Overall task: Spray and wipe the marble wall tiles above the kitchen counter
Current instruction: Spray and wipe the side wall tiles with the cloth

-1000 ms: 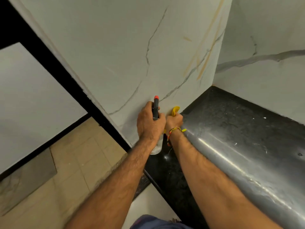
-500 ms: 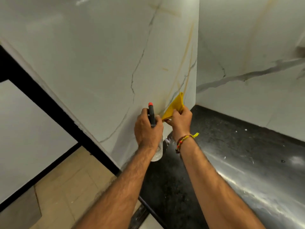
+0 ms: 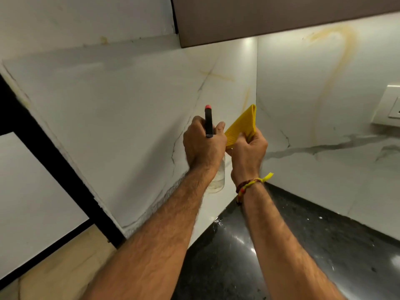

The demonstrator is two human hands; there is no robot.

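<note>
My left hand (image 3: 203, 146) grips a clear spray bottle (image 3: 217, 180) with a black trigger head and red nozzle tip, pointed up at the white marble wall tiles (image 3: 121, 109). My right hand (image 3: 247, 152), a braided thread band on its wrist, holds a folded yellow cloth (image 3: 242, 126) raised near the inside corner of the two walls. The cloth's lower edge touches my left hand. The right wall tile (image 3: 324, 118) has grey veins and a yellowish curved streak. Both hands hover above the black counter (image 3: 292, 245).
A brown overhead cabinet (image 3: 281, 16) hangs above the corner. A white switch plate (image 3: 389, 105) sits on the right wall. At the left, a black frame (image 3: 54, 161) borders the marble, with beige floor tiles (image 3: 65, 267) below.
Both hands have risen from near the counter up the wall, and the view has tilted upward. The yellow cloth, first bunched low in my right hand, now stands higher and unfolded flat.
</note>
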